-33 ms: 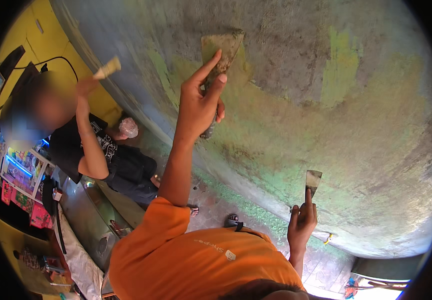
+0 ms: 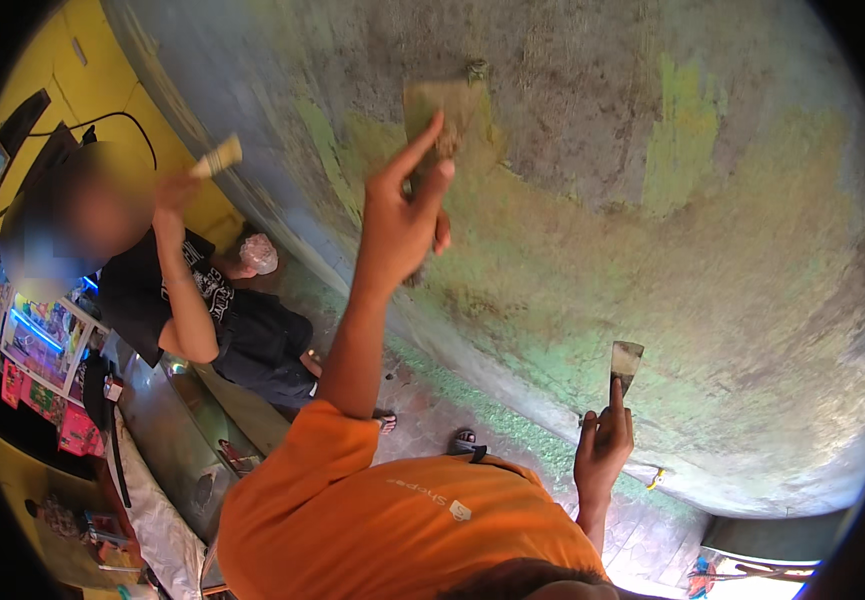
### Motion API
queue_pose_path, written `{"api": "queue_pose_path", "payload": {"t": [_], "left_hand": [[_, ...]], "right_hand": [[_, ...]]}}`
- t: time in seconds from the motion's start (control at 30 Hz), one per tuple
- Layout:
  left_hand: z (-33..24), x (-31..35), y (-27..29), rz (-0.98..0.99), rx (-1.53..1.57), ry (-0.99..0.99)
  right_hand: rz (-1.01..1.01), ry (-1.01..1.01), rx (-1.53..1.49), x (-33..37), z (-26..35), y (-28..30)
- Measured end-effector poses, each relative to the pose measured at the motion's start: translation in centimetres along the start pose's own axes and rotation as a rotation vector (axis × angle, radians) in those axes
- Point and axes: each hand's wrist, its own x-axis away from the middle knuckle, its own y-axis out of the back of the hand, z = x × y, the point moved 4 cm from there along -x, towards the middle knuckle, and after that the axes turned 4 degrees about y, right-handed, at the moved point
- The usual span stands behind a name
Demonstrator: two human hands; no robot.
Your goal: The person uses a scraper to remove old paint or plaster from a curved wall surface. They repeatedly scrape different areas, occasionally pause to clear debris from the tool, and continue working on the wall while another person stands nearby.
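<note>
My left hand (image 2: 400,215) is raised against the mottled grey, green and yellow wall (image 2: 572,250). It grips a wide paint scraper (image 2: 444,108), index finger stretched along the blade, which is slightly blurred. Just above the blade a small knob-like bit (image 2: 477,70) sticks out of the wall. Lower and to the right, my right hand (image 2: 604,445) is closed round a narrower scraper (image 2: 626,362), its blade pointing up and the index finger along it. Whether this second blade touches the wall, I cannot tell.
On the left a person in a dark shirt (image 2: 137,310) holds up a paintbrush (image 2: 217,158) and a pale, crumpled bundle (image 2: 257,254). Green flakes (image 2: 512,425) lie on the floor along the wall's foot. A yellow-handled tap (image 2: 656,479) sits low on the wall.
My left hand has moved slightly down with the wide scraper, and the small knob above its blade shows more. My right hand is nearly still. The other person's brush has tilted a little.
</note>
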Motion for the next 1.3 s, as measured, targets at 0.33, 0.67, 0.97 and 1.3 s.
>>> {"api": "queue_pose_path", "payload": {"t": [0.33, 0.67, 0.97, 1.3], "left_hand": [[-6.3, -1.2, 0.4, -0.082, -0.071, -0.275], [-3.1, -1.7, 2.1, 0.143, -0.047, 0.029], [-6.8, -6.1, -1.3, 0.036, -0.037, -0.195], [-6.4, -9.4, -5.5, -0.072, -0.057, -0.072]], "right_hand": [[0.047, -0.013, -0.006, 1.8, 1.1, 0.0], [0.073, -0.034, -0.019, 2.0, -1.3, -0.4], [0.157, 0.037, -0.108, 0.8, -1.7, -1.0], [0.185, -0.124, -0.015, 0.1, -7.0, 5.5]]}}
